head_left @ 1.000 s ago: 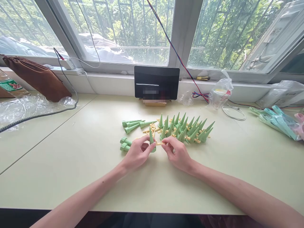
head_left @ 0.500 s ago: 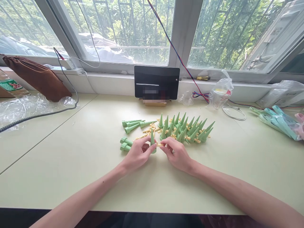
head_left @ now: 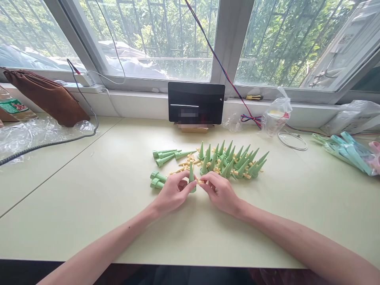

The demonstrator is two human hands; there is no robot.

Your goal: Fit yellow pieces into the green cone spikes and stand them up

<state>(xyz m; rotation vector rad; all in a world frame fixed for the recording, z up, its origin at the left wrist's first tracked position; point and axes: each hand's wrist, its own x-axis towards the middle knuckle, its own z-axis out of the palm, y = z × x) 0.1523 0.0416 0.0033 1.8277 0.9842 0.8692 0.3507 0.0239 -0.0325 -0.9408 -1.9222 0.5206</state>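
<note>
My left hand (head_left: 174, 190) is closed around a green plastic plant-watering spike (head_left: 191, 174), held upright with its point up. My right hand (head_left: 219, 190) pinches a small yellow plastic valve piece (head_left: 200, 181) against the spike's right side; my fingertips partly hide where the two meet. Just behind my hands lies a pile of loose yellow pieces (head_left: 187, 163). To the right stand several green spikes (head_left: 228, 160) point up, with yellow pieces on their sides. Left of the pile, several more green spikes (head_left: 164, 158) lie flat, and two others (head_left: 157, 180) lie beside my left hand.
A black tablet (head_left: 196, 103) leans on a stand at the back. Behind the standing spikes are a bagged cup (head_left: 274, 114) and a coiled white cable (head_left: 292, 141). Bagged teal plastic parts (head_left: 350, 152) lie at right. A dark cable (head_left: 59, 141) crosses the table at left.
The spike in my left hand has shifted very slightly right. The yellow piece in my right hand has turned a little and sits closer to the spike.
</note>
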